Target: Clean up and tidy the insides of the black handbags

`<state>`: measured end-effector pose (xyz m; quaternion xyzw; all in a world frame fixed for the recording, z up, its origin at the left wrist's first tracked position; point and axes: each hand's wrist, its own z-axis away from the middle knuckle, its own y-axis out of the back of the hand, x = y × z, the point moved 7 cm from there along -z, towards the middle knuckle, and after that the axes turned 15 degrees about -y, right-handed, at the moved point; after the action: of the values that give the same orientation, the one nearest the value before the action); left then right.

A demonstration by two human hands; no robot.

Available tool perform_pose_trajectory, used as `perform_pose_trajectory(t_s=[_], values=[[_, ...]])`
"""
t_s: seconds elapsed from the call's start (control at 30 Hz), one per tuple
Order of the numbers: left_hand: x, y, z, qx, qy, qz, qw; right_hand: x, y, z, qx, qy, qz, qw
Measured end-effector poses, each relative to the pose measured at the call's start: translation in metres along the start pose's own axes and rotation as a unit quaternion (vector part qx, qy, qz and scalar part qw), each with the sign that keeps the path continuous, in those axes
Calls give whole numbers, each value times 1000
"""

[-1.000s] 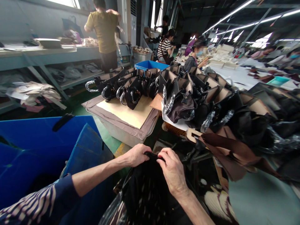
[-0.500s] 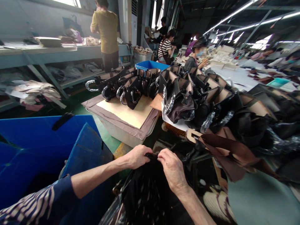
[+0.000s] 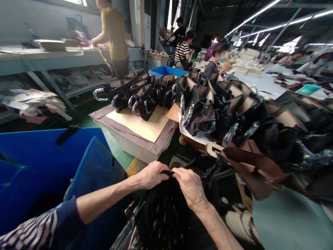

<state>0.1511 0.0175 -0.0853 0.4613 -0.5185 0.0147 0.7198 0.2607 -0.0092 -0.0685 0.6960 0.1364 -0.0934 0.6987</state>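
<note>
Black fabric [image 3: 163, 211] with small pale flecks hangs below my hands at the bottom centre. Its upper edge is pinched by my left hand [image 3: 154, 174], thumb and fingers pressed together. Close beside it, my right hand [image 3: 191, 189] pinches the same edge from the other side. Only a short stretch of the edge shows between the fingertips. Whether the fabric is part of a bag cannot be made out. Clear plastic wrap [image 3: 126, 231] lies along the fabric's lower left.
Blue bins [image 3: 96, 170] stand at my left. Ahead, a board-topped bin [image 3: 137, 125] bears black bags [image 3: 145, 104] with plastic-wrapped handles; many more crowd the right. Brown pieces [image 3: 252, 163] lie near a pale table surface [image 3: 291, 222]. A person in yellow [image 3: 117, 34] stands at a far bench.
My right hand has shifted slightly left, its fingertips closer to the left hand's along the fabric edge. The person in yellow has lowered an arm to the bench.
</note>
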Motion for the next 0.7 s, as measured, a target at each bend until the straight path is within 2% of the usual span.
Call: perform_pose_trajectory(t_s=[0.2, 0.33, 0.53, 0.7], values=[[11, 8, 0, 19, 24, -87, 996, 0, 1, -2, -18, -28, 14, 999], [12, 8, -2, 11, 33, -117, 992, 0, 3, -3, -28, -41, -1, 999], [13, 9, -6, 13, 27, -93, 995, -7, 6, -4, -59, -36, 20, 997], [13, 6, -8, 11, 19, -5, 1000, -17, 1, -5, -108, 2, 67, 992]])
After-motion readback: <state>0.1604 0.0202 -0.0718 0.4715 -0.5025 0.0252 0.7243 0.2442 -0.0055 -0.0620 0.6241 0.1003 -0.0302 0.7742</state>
